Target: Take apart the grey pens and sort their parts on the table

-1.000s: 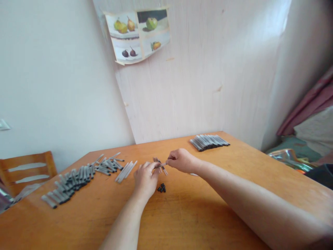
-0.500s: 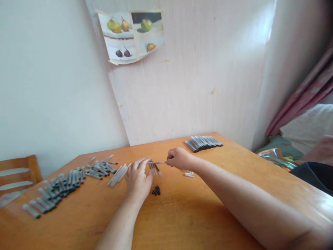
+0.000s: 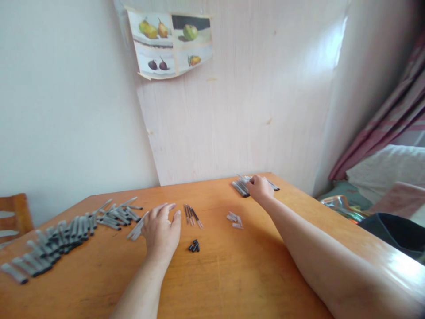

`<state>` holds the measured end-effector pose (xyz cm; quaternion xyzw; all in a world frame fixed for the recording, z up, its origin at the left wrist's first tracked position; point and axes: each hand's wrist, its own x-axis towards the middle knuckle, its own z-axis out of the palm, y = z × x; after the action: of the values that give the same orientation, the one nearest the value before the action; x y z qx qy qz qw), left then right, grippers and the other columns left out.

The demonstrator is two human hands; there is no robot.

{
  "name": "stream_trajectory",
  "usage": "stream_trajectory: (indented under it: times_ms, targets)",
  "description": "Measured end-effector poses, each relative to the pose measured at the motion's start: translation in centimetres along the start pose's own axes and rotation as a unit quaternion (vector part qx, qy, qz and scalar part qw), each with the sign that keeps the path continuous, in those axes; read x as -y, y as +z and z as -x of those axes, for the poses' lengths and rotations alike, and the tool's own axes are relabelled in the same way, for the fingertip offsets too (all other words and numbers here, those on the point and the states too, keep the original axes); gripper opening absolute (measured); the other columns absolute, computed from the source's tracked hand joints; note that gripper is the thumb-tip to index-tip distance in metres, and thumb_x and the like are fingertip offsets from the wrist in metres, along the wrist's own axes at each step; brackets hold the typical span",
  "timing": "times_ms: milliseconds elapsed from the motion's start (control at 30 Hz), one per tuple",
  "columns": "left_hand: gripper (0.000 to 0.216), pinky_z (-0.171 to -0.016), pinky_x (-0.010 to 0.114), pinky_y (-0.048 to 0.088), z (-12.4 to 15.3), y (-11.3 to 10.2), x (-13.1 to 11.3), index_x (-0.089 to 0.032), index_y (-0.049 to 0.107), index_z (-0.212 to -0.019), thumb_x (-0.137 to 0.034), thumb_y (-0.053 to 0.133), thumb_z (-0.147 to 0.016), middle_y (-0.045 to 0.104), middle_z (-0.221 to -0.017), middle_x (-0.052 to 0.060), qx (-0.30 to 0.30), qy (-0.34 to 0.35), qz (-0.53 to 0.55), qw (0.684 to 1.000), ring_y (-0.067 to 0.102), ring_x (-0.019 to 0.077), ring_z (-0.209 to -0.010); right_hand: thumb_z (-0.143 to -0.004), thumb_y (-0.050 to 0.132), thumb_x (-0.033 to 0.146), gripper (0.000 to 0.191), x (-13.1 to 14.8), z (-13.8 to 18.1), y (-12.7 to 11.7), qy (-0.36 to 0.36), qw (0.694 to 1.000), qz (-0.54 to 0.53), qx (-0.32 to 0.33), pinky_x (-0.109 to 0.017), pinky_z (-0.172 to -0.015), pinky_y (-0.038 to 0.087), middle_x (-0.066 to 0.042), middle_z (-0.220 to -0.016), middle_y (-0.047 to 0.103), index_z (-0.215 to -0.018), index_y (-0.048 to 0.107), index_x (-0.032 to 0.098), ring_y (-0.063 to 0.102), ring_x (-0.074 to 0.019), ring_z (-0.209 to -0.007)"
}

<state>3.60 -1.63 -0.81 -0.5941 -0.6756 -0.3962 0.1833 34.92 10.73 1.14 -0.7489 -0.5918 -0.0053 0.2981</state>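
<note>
My right hand (image 3: 259,187) rests on the far pen stack (image 3: 239,188), pens lying roughly left to right; I cannot tell if it grips one. My left hand (image 3: 162,231) lies open beside the refills (image 3: 191,215).

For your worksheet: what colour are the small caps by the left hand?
Black caps, head view.

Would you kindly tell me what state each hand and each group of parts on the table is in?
far pen stack, lying side by side
right hand, resting on the far pen stack, grip unclear
left hand, open, flat on the table
thin refills, loose, untouched
black caps, small cluster, untouched
grey barrels, spread in a long heap
</note>
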Motion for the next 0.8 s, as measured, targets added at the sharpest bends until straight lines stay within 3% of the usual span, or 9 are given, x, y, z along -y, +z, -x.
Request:
stream_trajectory:
  times_ms: [233, 800]
  targets:
    - [0.030, -0.095, 0.042, 0.037, 0.0, -0.1, -0.1, -0.023, 0.067, -0.102, -0.039, 0.049, -0.084, 0.061, -0.113, 0.008, 0.006, -0.009, 0.004, 1.000, 0.050, 0.0279, -0.110, -0.086, 0.043, 0.035, 0.029, -1.8, -0.1, 1.7, -0.005, 1.000, 0.025, 0.012, -0.029, -0.062, 0.037, -0.011, -0.091, 0.070, -0.088, 0.067, 0.020, 0.063, -0.0235, -0.086]
    - [0.029, -0.096, 0.043, 0.038, 0.1, 0.5, 0.2, -0.025, 0.068, -0.101, -0.039, 0.049, -0.084, 0.061, -0.113, 0.007, 0.006, -0.011, -0.011, 1.000, 0.050, 0.0280, -0.110, -0.085, 0.043, 0.035, 0.029, -2.3, -0.5, 3.1, 0.014, 0.996, 0.070, 0.044, -0.030, -0.069, 0.045, -0.010, -0.098, 0.070, -0.093, 0.067, 0.021, 0.064, -0.0248, -0.092]
